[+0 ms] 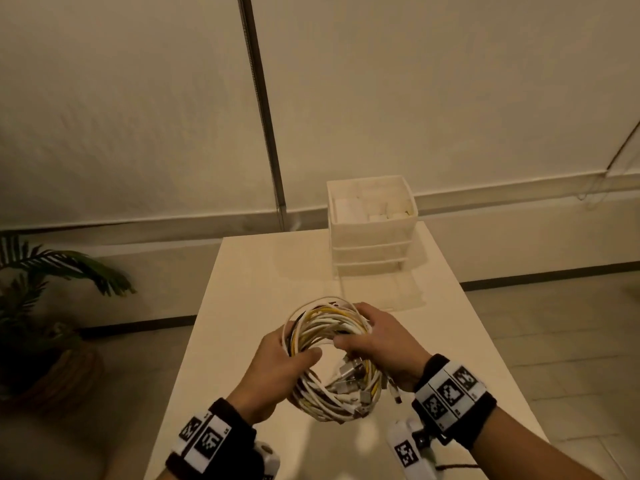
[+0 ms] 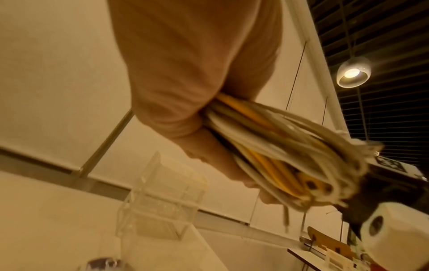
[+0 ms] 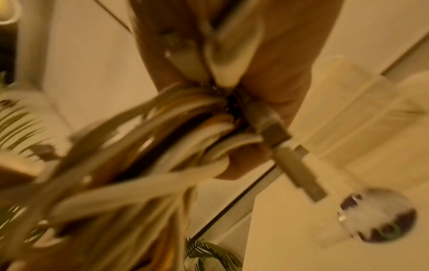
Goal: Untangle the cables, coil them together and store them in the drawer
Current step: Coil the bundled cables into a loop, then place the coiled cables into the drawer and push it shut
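A round coil of white, yellow and dark cables [image 1: 332, 358] hangs above the near half of the white table [image 1: 249, 289]. My left hand [image 1: 277, 362] grips the coil's left side, thumb through the ring. My right hand [image 1: 377, 341] grips the right side, fingers curled over the strands. Several plugs [image 1: 353, 372] stick into the ring's middle. The left wrist view shows the cable bundle [image 2: 278, 150] squeezed in my left hand [image 2: 197, 91]. In the blurred right wrist view, cables [image 3: 162, 155] and a plug [image 3: 297, 165] sit in my right hand [image 3: 278, 73]. The clear drawer unit [image 1: 372, 226] stands at the table's far right, its bottom drawer [image 1: 377, 292] pulled out.
A potted plant [image 1: 45, 306] stands on the floor to the left of the table. White blocks lie in the drawer unit's top tray [image 1: 370, 206]. The table's front edge lies under my wrists.
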Tool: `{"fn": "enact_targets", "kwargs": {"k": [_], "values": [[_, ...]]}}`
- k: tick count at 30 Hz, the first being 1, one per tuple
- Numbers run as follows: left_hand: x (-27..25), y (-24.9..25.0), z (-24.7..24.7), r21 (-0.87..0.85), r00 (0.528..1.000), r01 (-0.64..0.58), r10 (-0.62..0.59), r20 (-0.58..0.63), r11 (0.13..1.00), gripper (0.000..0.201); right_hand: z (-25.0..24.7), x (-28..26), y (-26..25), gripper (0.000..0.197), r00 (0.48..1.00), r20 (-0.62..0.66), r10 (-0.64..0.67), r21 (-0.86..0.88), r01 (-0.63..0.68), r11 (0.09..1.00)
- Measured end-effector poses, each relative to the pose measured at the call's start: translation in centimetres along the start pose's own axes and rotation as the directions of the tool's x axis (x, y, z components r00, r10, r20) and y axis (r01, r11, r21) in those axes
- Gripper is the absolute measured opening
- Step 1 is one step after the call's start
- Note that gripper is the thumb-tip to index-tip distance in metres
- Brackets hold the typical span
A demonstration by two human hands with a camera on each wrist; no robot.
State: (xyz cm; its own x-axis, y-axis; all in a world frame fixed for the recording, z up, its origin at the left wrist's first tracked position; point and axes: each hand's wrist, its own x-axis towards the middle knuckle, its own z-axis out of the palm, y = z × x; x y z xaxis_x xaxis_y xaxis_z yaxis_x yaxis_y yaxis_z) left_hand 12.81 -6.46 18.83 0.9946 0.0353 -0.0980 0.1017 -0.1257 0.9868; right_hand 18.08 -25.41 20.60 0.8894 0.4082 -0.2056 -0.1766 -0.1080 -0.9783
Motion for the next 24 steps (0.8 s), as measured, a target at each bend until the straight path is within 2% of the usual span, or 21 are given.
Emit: {"fn": "enact_targets", "kwargs": {"k": [3, 6, 8, 10, 12, 15, 17, 20, 22, 24], "values": [[-0.5, -2.1, 1.8, -0.074, 0.993, 0.015, -0.024, -0.116, 0.997, 0.029, -0.8, -0.8, 2.0, 0.045, 0.991, -0.055, 0.118, 0.114, -0.111, 0.987], [-0.3, -3.3, 2.8, -0.178, 0.985, 0.009, -0.038, -0.165, 0.984, 0.028, -1.1, -1.9, 3.6, 0.029, 0.975, -0.050, 0.215, 0.077, -0.211, 0.974], [0.0, -3.9, 3.4, -0.189, 0.989, 0.017, -0.044, -0.140, 0.982, 0.029, -0.5, -2.4, 4.7, 0.023, 0.968, -0.118, 0.223, 0.160, -0.203, 0.966], [0.1, -4.6, 4.1, -0.209, 0.991, 0.050, -0.074, -0.110, 0.977, 0.027, 0.2, -2.6, 5.7, 0.026, 0.961, -0.195, 0.197, 0.232, -0.150, 0.961], [0.5, -5.7, 4.8, -0.162, 0.989, 0.052, -0.073, -0.125, 0.985, 0.027, 0.4, -2.5, 6.4, 0.029, 0.954, -0.254, 0.158, 0.221, -0.102, 0.970], [1.6, -7.3, 5.7, -0.059, 0.994, 0.031, -0.037, -0.105, 0.998, 0.051, -0.7, -2.1, 7.6, 0.030, 0.941, -0.291, 0.173, 0.221, -0.110, 0.969], [2.8, -7.3, 6.8, -0.039, 0.995, 0.043, -0.047, -0.093, 0.998, 0.056, -2.0, -1.6, 8.1, 0.030, 0.928, -0.310, 0.204, 0.256, -0.125, 0.958], [5.5, -6.8, 8.9, -0.021, 0.993, 0.050, -0.052, -0.103, 0.999, 0.046, -4.6, 0.0, 8.2, 0.048, 0.913, -0.334, 0.235, 0.333, -0.119, 0.935], [8.2, -6.5, 10.6, -0.010, 0.989, 0.081, -0.081, -0.123, 0.997, 0.035, -6.9, 1.9, 8.2, 0.051, 0.908, -0.351, 0.229, 0.300, -0.123, 0.946], [11.6, -6.6, 12.3, 0.004, 0.980, 0.129, -0.127, -0.153, 0.992, 0.032, -9.7, 4.7, 8.1, 0.053, 0.898, -0.369, 0.238, 0.232, -0.159, 0.960]]}}
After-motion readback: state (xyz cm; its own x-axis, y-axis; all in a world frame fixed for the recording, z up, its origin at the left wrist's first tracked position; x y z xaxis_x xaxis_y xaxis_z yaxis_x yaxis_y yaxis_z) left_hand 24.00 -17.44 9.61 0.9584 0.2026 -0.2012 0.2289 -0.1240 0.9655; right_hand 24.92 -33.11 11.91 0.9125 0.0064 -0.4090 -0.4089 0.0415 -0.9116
